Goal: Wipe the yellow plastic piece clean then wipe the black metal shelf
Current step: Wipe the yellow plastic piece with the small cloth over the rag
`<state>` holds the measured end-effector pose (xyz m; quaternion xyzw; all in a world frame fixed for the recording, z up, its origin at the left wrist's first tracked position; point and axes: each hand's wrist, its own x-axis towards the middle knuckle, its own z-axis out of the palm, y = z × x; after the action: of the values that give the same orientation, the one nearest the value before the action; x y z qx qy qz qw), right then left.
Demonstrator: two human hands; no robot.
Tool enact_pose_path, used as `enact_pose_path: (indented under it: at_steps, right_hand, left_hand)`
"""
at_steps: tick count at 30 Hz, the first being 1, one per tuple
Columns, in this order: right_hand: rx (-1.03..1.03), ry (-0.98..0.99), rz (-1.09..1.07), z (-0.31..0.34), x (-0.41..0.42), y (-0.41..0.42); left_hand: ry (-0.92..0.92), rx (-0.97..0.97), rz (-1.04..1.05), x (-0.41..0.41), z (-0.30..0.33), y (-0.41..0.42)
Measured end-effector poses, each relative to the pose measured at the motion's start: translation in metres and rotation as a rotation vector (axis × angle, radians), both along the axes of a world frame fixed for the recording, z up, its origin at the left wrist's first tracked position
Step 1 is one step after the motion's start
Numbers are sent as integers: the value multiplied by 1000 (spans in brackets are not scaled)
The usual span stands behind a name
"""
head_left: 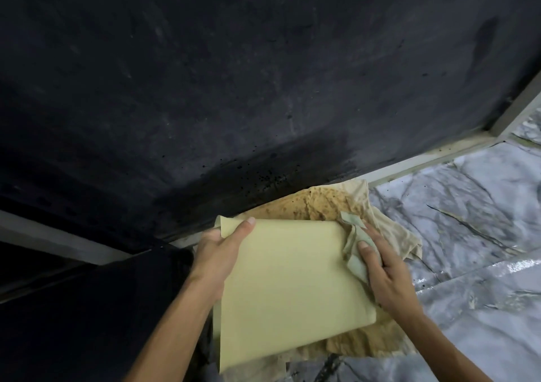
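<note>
A flat, pale yellow plastic piece (289, 288) is held low in the middle of the head view. My left hand (218, 253) grips its upper left edge, thumb on top. My right hand (386, 276) presses a small greenish cloth (352, 245) against the piece's upper right edge. Under the piece lies a larger cloth (322, 203), stained brown. The black metal shelf (234, 74) fills the upper part of the view, dusty and speckled near its front edge.
A marble-patterned floor (468, 235) spreads to the right. A pale metal frame rail (424, 162) runs along the shelf's lower edge, and another rail (58, 238) shows at the left above a dark lower area.
</note>
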<state>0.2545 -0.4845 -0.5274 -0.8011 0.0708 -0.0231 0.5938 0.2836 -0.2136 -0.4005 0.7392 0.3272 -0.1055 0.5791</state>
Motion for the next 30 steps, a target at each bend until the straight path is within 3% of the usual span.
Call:
enact_pose_path:
  at_steps: [7, 16, 24, 30]
  right_hand:
    - [184, 17, -224, 53, -16, -26]
    - [202, 1, -256, 97, -22, -35]
    - [197, -71, -102, 118, -23, -4]
    - [132, -94, 272, 128, -4, 51]
  left_hand:
    - [-177, 20, -104, -54, 20, -11]
    - [-63, -14, -131, -95, 6, -5]
    - [-39, -96, -102, -92, 6, 4]
    - [-71, -149, -224, -88, 4, 7]
